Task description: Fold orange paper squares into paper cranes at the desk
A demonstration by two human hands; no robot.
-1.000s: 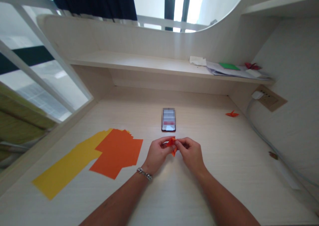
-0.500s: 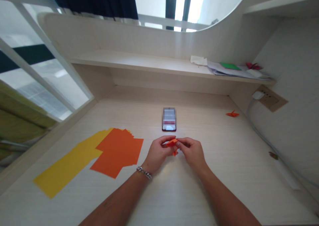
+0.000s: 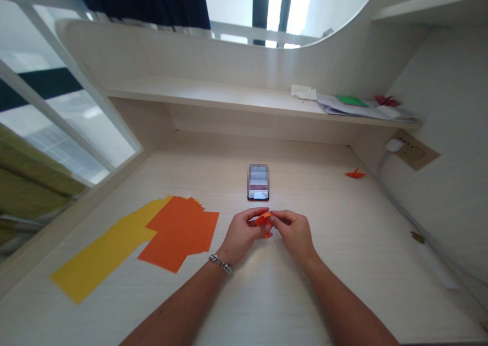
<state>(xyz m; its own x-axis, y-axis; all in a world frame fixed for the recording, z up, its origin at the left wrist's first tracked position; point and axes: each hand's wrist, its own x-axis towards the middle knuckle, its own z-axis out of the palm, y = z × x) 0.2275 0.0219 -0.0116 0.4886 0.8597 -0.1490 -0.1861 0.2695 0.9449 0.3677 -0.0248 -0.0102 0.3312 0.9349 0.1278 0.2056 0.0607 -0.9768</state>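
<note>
Between both hands is a small folded orange paper piece (image 3: 264, 218), partly covered by fingers. My left hand (image 3: 241, 233), with a silver chain bracelet (image 3: 220, 263) at its wrist, pinches the piece from the left. From the right, the thumb and index finger of my right hand (image 3: 295, 230) close on its edge. Just beyond the fingers lies a phone (image 3: 258, 182) with a lit, blurred screen. Left of my hands, orange paper sheets (image 3: 186, 231) overlap a fanned row of yellow sheets (image 3: 95, 254).
A small folded orange figure (image 3: 355, 174) lies at the back right, near a grey cable (image 3: 400, 209) plugged into a wall socket (image 3: 415, 150). The shelf (image 3: 213, 94) above holds papers (image 3: 331, 105), a green sheet (image 3: 351, 101) and a red folded figure (image 3: 387, 101).
The folded orange piece has tilted slightly between my fingers, and its lower tip looks different. Both hands remain in nearly the same place.
</note>
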